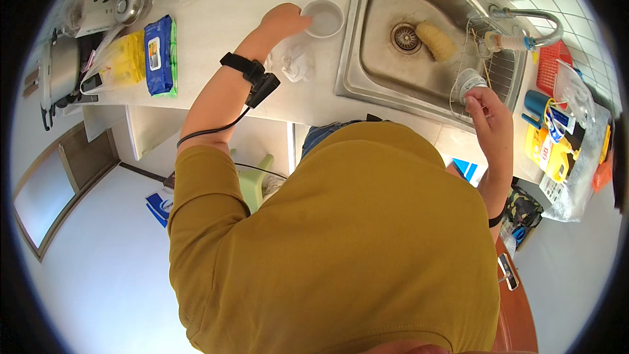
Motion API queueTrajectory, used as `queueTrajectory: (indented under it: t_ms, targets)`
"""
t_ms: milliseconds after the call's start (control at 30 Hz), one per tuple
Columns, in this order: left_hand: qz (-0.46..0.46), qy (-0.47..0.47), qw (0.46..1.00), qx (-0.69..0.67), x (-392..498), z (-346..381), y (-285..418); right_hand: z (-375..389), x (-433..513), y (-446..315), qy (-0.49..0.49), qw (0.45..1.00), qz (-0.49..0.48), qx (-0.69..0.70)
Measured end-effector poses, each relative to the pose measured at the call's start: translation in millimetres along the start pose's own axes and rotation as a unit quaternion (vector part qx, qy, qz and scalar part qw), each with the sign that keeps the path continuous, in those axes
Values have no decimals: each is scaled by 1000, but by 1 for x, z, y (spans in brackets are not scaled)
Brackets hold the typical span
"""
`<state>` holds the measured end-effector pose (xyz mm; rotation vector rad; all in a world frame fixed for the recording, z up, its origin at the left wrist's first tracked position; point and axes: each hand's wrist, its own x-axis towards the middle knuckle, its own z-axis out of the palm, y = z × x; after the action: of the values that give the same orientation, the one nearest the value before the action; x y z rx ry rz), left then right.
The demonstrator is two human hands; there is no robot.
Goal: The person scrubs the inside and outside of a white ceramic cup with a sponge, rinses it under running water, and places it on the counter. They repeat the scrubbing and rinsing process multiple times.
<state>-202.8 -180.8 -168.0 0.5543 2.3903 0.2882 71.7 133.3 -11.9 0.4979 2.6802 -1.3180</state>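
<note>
My left hand [284,20] grips the near-left rim of a white bowl [325,18] on the countertop, left of the sink. Just below that bowl lies a crumpled white cloth or plastic bag [297,64]. My right hand [491,114] pinches a small white cup or bowl [469,81] with a patterned side. It is at the wire rack [457,98] along the right side of the stainless steel sink [351,59]; whether it rests on the wires I cannot tell. Inside the basin, a yellow loofah sponge [436,42] lies beside the drain strainer [406,38].
A faucet [550,14] arches over the basin's right end. Right of the sink stand a red plastic basket [553,69], a blue cup [535,102] and a yellow detergent bottle [548,152]. Leftward are a wet-wipes pack [159,56], a plastic bag [123,61] and a metal-lidded pot [130,5].
</note>
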Motion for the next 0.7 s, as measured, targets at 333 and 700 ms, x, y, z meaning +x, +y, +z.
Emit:
queueTrajectory:
  t_ms: [333, 700]
  targets:
    - [49, 209, 970, -116, -57, -36, 76, -3, -23, 24, -4, 998, -63, -15]
    - [62, 283, 954, -73, -120, -24, 197, -29, -13, 14, 121, 929, -347, -30]
